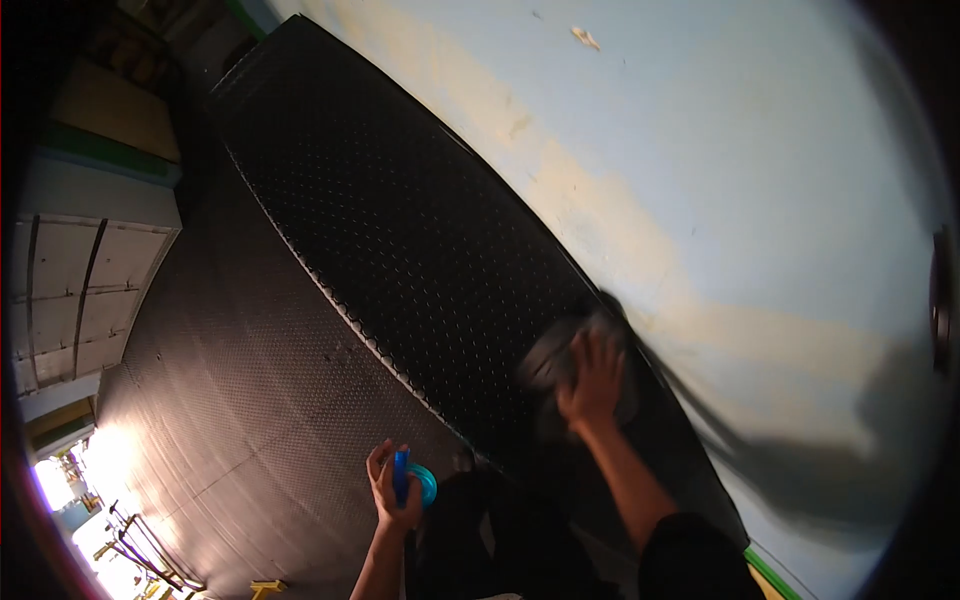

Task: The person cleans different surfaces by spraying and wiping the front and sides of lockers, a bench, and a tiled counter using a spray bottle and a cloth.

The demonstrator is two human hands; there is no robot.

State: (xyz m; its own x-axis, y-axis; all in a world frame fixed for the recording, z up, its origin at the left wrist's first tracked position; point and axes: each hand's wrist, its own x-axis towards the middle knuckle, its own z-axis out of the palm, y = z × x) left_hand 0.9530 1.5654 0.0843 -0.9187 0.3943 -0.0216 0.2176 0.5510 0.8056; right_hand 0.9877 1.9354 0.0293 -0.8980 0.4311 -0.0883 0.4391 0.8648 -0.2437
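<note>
My left hand (392,490) is wrapped around what looks like a spray bottle (428,486), with a blue upper part and a teal round body, seen from above. It is held over the floor beside the long black mat (400,220). On the mat's near part lies a dark grey cloth (548,358), blurred at its edges. My right hand (595,378) presses flat on this cloth with the fingers spread. The mat has rows of small raised dots and a scalloped left edge.
A pale blue and cream wall (720,200), stained in places, runs along the mat's right side. Dark studded flooring (250,400) spreads to the left. White panels (70,290) stand at the far left, and a yellow metal piece (267,588) is at the bottom.
</note>
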